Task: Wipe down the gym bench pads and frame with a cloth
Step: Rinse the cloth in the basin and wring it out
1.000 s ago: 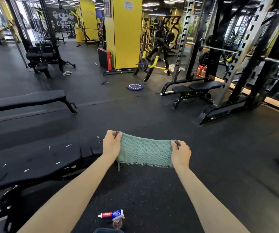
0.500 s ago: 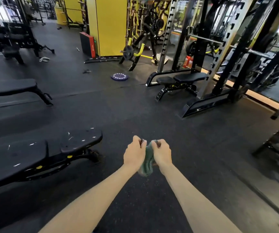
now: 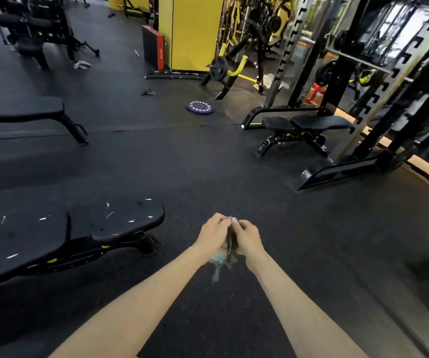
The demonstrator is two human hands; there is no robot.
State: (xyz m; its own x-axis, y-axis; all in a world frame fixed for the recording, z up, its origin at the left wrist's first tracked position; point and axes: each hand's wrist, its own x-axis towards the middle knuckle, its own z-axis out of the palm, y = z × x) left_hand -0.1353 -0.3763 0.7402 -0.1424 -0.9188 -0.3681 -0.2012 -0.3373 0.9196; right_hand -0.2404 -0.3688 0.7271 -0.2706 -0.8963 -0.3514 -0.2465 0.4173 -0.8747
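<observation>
Low centre of the frame: left hand [image 3: 214, 232] and right hand [image 3: 247, 236] knuckle to knuckle, each grip pinching the top edge of the green mesh cloth [image 3: 222, 262] with curled fingers. Bunches the fabric into a narrow bundle between the palms, loose tail dangling below the wrists over the dark floor [image 3: 208, 164]. Probably folding it into a compact wad, easier to press against upholstery than a wide, floppy sheet. Held out in front, touching neither floor nor equipment.

Lower left: the bench [image 3: 27, 241] to be cleaned, with a long back pad and a shorter seat pad [image 3: 128, 218], both speckled with pale flecks [image 3: 44, 218]. Black frame [image 3: 84, 250] with yellow fittings underneath. Sits near the hands but apart from them, seat end closest, handy for a first pass. Not yet wiped, judging by the flecks.

Against the view a second back: cloth no longer stretched wide between separated hands, now collapsed between them. Against half a second back: hands much the same, close together, but more of the tail hanging free. Small tube at the bottom edge of the oldest view now out of sight.

Upper centre: purple weight plate [image 3: 199, 107] flat on the floor, well apart from all this.
</observation>
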